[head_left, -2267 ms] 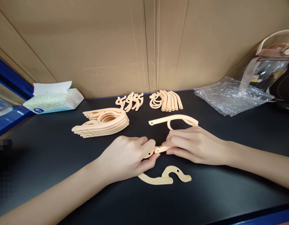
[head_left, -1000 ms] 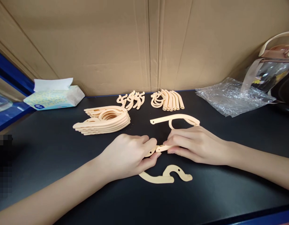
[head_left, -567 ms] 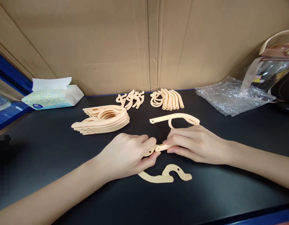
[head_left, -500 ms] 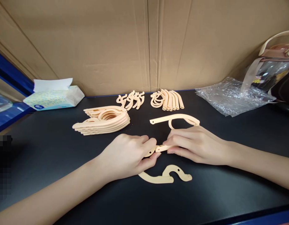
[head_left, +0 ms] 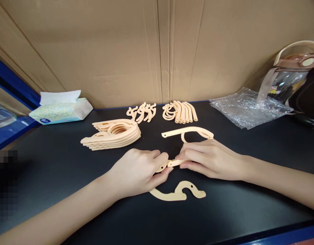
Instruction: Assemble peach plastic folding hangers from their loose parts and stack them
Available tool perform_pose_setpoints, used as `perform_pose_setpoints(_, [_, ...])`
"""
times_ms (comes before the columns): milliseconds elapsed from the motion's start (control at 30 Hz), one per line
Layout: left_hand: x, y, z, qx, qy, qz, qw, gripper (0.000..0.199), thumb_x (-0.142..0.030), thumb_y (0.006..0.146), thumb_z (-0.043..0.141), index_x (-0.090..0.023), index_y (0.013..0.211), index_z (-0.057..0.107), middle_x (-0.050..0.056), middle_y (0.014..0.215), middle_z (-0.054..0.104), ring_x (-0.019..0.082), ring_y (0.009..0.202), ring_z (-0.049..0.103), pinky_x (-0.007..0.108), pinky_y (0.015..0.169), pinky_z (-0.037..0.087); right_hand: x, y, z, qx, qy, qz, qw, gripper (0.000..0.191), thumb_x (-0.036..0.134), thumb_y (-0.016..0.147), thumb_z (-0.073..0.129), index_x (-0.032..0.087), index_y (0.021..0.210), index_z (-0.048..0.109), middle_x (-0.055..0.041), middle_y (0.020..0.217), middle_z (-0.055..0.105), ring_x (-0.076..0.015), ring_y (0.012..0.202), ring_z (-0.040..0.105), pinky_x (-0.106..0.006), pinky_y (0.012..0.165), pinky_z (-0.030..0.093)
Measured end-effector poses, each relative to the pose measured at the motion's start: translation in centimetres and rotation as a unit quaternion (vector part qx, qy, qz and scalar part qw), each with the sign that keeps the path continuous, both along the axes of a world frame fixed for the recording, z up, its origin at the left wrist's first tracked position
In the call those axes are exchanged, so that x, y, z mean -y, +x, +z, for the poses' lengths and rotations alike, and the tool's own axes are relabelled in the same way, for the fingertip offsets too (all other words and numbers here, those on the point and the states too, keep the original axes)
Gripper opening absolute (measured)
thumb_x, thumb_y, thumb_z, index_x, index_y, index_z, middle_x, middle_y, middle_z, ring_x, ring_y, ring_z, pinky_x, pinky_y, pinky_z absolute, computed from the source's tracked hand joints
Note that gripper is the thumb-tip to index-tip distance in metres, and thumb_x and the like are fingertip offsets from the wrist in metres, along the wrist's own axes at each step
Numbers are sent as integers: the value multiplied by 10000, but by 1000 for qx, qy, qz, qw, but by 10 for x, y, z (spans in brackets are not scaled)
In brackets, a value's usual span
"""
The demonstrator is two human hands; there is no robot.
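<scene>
My left hand is closed on a cream plastic piece with a small hole, pinched between thumb and fingers. My right hand grips a narrow cream arm whose holed end meets that piece. Just beyond my right hand lies a long curved cream part with a ring-like curve under it. Nearer the front, a flat S-shaped cream hook rests against a curved piece, partly hidden by my left hand.
Stacked cream hanger-like parts lie at the left. Behind are small hooks and curved arms. A tissue pack stands back left; clear plastic wrap and a bottle are at the right.
The camera view has shifted slightly. Both hands keep their grips on the two joined-end pieces, with hardly any visible movement between them.
</scene>
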State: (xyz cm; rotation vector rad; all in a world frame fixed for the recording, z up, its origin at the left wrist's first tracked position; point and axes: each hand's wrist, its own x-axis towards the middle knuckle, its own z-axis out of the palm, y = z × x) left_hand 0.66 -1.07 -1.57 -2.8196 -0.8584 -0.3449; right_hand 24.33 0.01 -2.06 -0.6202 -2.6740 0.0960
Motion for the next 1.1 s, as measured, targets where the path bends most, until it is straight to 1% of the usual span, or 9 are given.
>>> perform_pose_setpoints(333, [0,-3,1,11,8,-17,1000,261,-288,953,411,-199,708,430,-63,573,445,95,446,466,262,418,244,1,0,0,0,-8,5,1000,208,269,990,408,149,967,576,-14,824,591,-107,655,523,-225,586,395])
perform_pose_setpoints(567, [1,-3,-1,19,16,-21,999,263,-290,969,397,-196,727,437,-62,594,433,88,459,451,255,428,261,1,-1,2,-16,-75,-1,997,154,241,980,431,151,983,556,-15,855,599,-108,697,552,-227,608,415])
perform_pose_setpoints(700, [1,-3,0,31,16,-17,999,260,-294,964,406,-196,726,436,-62,593,436,86,462,451,247,430,258,2,0,3,-23,-92,-3,995,149,247,982,429,160,980,550,-15,863,605,-106,705,562,-226,612,422])
perform_pose_setpoints(900, [0,-3,-2,47,26,-27,998,253,-298,953,422,-196,723,446,-62,583,434,85,449,437,244,425,247,3,0,4,-23,-96,-2,995,143,246,979,433,165,982,551,-20,866,610,-108,705,563,-227,606,424])
perform_pose_setpoints(1100, [2,-1,0,38,43,-26,998,270,-287,936,451,-188,684,456,-59,559,451,82,450,445,245,431,249,3,1,3,-28,-93,9,995,115,239,973,452,169,969,542,-8,849,596,-96,684,538,-216,598,397])
